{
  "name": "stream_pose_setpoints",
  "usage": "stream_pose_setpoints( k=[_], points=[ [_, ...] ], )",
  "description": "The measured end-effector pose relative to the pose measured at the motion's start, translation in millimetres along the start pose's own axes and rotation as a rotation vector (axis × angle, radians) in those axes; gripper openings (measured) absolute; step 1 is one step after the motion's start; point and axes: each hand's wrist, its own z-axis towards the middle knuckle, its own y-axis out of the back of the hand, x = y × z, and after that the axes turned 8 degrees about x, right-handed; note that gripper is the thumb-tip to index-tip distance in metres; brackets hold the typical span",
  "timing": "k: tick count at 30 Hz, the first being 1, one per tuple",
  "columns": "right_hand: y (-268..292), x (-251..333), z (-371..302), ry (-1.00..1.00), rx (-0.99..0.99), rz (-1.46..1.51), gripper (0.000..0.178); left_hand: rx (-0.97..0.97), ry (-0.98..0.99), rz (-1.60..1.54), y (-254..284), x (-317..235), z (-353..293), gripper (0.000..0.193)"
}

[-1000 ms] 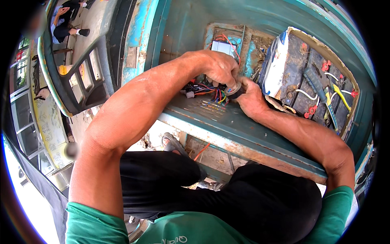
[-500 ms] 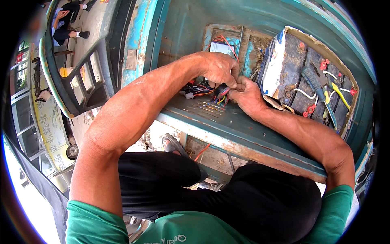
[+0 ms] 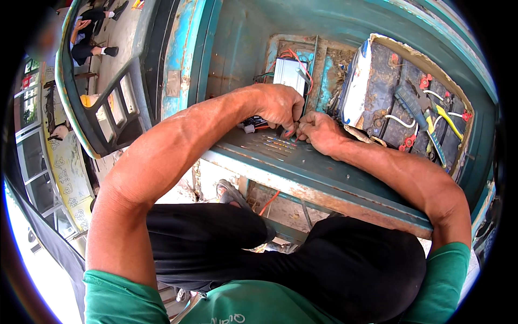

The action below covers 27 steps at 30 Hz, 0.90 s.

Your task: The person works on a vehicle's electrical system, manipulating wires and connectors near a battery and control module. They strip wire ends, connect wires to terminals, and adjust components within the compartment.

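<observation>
My left hand [image 3: 280, 105] is closed in a pinch above the floor of a teal metal compartment [image 3: 372, 181]. Its fingertips meet those of my right hand [image 3: 322, 133], also closed, over a bundle of thin coloured wires [image 3: 289, 133]. Red strands show just below the fingertips; the rest of the bundle is mostly covered by the hands. Beside my left wrist lie more wires with a white plug connector [image 3: 249, 129]. Behind the hands stands a silver metal box [image 3: 290, 74] with orange-red cables.
On the right, dark batteries [image 3: 386, 75] with red terminals and white leads sit in a worn carton. A blue-handled tool [image 3: 413, 107] and yellow handles [image 3: 449, 121] lie on them. A black-edged panel [image 3: 121, 102] stands at the left; beyond it sits another person [image 3: 89, 40].
Both hands have shifted slightly down and my left hand slightly left, exposing more of the silver box. The coloured wires, fanned out earlier, are now mostly hidden by the fingers.
</observation>
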Motion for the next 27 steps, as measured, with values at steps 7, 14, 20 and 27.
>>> stream_pose_setpoints(
  k=[7,14,20,27],
  points=[
    [-2,-12,-2,0.13,-0.105,-0.139,0.02,-0.08,-0.053,0.087,-9,20,16,0.038],
    [-3,-6,-9,0.188,-0.132,-0.148,0.019,0.088,0.041,0.03,-8,14,21,0.052],
    [-4,-1,-11,0.179,-0.11,-0.155,0.018,0.056,0.02,0.255,-10,21,28,0.052],
    [-5,0,-12,0.197,-0.112,-0.153,0.018,0.029,0.03,0.397,-9,7,13,0.042]
  ],
)
